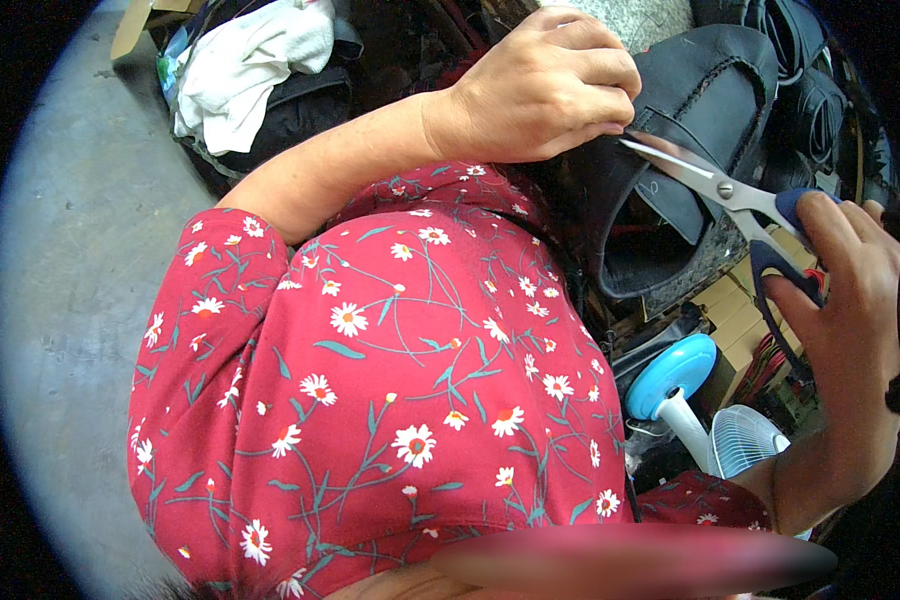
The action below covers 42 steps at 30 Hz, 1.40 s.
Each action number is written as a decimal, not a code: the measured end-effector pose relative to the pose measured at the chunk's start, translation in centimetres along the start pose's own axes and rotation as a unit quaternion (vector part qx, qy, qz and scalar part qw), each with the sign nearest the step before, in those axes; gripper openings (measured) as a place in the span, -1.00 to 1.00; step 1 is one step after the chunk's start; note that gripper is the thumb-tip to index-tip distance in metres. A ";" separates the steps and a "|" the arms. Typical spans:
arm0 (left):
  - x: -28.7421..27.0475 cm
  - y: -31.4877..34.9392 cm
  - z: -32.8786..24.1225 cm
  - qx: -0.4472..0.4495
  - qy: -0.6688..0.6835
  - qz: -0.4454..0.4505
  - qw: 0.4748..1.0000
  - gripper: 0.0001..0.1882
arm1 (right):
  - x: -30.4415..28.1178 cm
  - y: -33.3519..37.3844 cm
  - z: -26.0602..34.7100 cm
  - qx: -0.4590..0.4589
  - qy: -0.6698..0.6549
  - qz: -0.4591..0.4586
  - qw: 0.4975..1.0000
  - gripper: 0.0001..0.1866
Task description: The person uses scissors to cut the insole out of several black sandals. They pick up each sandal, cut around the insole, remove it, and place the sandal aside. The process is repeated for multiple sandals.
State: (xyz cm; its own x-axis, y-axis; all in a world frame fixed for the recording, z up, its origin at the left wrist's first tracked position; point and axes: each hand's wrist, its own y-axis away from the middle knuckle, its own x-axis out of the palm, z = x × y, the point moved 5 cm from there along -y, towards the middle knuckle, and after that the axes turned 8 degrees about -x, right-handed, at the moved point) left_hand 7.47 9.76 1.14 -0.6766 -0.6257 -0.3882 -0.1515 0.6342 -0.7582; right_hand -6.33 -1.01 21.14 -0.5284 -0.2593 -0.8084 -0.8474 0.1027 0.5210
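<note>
My left hand [550, 85] is closed, its fingers pinching the edge of a black, leather-like piece [705, 90] with a braided stitched seam and a wide opening at its near end. In my right hand [850, 260] are scissors [727, 188] with silver blades and dark blue handles; thumb and fingers sit in the loops. The blades stand slightly apart, and their tips reach the black material right beside my left fingertips. Whatever lies inside my left fist is hidden.
A white cloth [260, 65] lies over a dark bag at the far left, above the grey floor [80, 300]. Black strap-like bundles [815, 120] lie at the far right. A fan with a light blue base [675, 372] and cardboard boxes [735, 325] are below the scissors.
</note>
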 end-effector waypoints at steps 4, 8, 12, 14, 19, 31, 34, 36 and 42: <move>0.6 0.0 0.0 -0.005 -0.011 -0.009 1.000 -0.86 | -0.2 -1.0 1.9 -0.009 0.081 0.035 0.996 -0.55; 0.1 0.0 0.6 -0.002 -0.069 -0.048 0.996 -0.85 | -1.0 -0.2 1.7 -0.030 0.060 0.047 0.997 -0.56; 0.3 1.3 0.3 0.028 -0.035 0.048 0.998 -0.58 | -1.4 4.1 -0.8 0.001 -0.044 -0.045 0.998 -0.46; 2.0 2.3 -1.0 0.109 -0.043 0.138 0.983 -0.39 | -0.2 7.3 -3.2 0.077 -0.066 -0.093 0.990 -0.42; 5.9 0.1 -4.4 0.152 -0.003 0.044 0.987 -0.75 | 3.0 15.8 -6.4 0.169 -0.154 -0.301 0.926 -0.56; 6.6 -7.7 2.7 -0.502 0.409 0.184 0.740 -0.26 | 10.4 20.4 -3.1 0.351 -0.241 -0.537 0.728 -0.57; 5.1 -7.2 5.1 -0.477 0.364 0.270 0.753 -0.33 | 13.4 14.8 0.1 0.328 -0.205 -0.389 0.836 -0.48; 3.6 -5.7 6.2 -0.613 0.304 0.346 0.642 -0.52 | 15.1 11.1 1.5 0.312 -0.208 -0.321 0.870 -0.53; -2.3 -10.5 4.3 -0.307 -0.022 0.154 0.939 -0.23 | 17.1 5.3 4.1 0.272 -0.157 -0.257 0.914 -0.63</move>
State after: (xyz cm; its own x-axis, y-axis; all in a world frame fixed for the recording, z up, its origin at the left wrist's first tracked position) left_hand 13.72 2.61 7.76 -0.7282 -0.3790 -0.5711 -0.3496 0.9221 -0.1661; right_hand -20.09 -0.96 9.00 0.0299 -0.1287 -0.9912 -0.8435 0.5289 -0.0941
